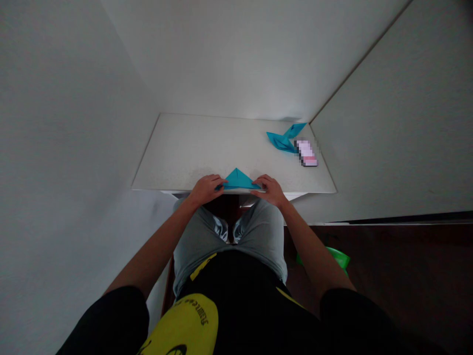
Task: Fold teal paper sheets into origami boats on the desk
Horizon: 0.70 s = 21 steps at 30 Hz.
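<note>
A blue paper folded into a flat triangle (237, 179) lies at the near edge of a small white table (192, 153). My left hand (206, 189) pinches its left corner, and my right hand (271, 189) presses down on its right corner. Both hands rest on the table's front edge, fingers curled onto the paper. A second blue folded paper figure (284, 138) lies at the far right of the table, out of reach of either hand.
A small blurred pink-and-white object (306, 153) lies beside the far paper figure. White walls close in on the left, back and right of the table. A green object (338, 257) sits on the dark floor to my right.
</note>
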{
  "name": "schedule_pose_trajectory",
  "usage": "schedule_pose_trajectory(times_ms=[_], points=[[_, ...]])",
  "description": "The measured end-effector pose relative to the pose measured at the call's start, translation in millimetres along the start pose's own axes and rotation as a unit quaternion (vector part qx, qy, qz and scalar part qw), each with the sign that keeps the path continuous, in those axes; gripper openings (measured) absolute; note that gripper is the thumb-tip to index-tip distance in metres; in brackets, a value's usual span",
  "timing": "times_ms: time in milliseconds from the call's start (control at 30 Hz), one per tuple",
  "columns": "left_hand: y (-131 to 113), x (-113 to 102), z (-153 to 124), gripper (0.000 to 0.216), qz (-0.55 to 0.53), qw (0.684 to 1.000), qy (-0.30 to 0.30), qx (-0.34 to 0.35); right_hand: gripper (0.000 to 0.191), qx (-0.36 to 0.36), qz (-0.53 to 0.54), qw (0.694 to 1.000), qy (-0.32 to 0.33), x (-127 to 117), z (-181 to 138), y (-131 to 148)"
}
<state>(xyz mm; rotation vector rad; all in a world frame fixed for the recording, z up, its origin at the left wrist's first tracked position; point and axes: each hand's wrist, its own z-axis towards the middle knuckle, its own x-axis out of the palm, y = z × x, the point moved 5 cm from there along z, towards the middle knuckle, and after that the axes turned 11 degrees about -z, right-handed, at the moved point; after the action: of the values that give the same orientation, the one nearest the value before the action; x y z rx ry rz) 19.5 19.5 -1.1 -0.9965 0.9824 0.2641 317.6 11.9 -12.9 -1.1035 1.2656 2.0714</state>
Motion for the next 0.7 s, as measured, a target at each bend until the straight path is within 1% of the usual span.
schedule_pose_trajectory(times_ms=[100, 200, 267, 333, 400, 433, 500, 567, 633, 700], points=[[-14.0, 8.3, 12.4, 0.046, 0.066, 0.998, 0.016, -0.017, 0.04, 0.016, -0.022, 1.0, 0.004, -0.4, 1.2, 3.1], [-27.5, 17.3, 29.6, 0.056, 0.105, 0.993, 0.023, -0.044, 0.036, 0.016, -0.031, 0.999, 0.01, 0.6, 1.5, 3.7], [-34.9, 22.4, 39.6, 0.056, 0.117, 0.992, 0.027, -0.05, 0.038, 0.017, -0.031, 0.999, 0.008, 2.1, 1.1, 1.8], [-39.4, 25.8, 46.5, 0.055, 0.121, 0.991, 0.025, -0.053, 0.046, 0.03, -0.027, 0.999, -0.002, 3.1, 0.4, -1.5], [-40.9, 28.2, 50.2, 0.06, 0.121, 0.991, 0.017, -0.059, 0.055, 0.048, -0.029, 0.998, -0.017, 3.3, -0.3, -3.8], [-41.1, 29.5, 51.4, 0.063, 0.12, 0.991, 0.014, -0.06, 0.055, 0.054, -0.033, 0.998, -0.022, 3.2, -0.5, -4.0], [-41.2, 33.1, 52.9, 0.066, 0.118, 0.992, 0.01, -0.051, 0.048, 0.057, -0.045, 0.997, -0.024, 3.6, 0.1, -2.5], [-40.9, 37.3, 54.0, 0.062, 0.117, 0.992, 0.011, -0.038, 0.043, 0.06, -0.056, 0.996, -0.023, 4.6, 1.4, -1.4], [-39.7, 40.6, 54.9, 0.055, 0.113, 0.993, 0.01, -0.032, 0.049, 0.083, -0.068, 0.993, -0.053, 4.0, 2.2, -2.8], [-37.3, 41.8, 55.0, 0.052, 0.107, 0.993, 0.007, -0.044, 0.058, 0.126, -0.086, 0.981, -0.124, 1.3, -0.1, -4.5]])
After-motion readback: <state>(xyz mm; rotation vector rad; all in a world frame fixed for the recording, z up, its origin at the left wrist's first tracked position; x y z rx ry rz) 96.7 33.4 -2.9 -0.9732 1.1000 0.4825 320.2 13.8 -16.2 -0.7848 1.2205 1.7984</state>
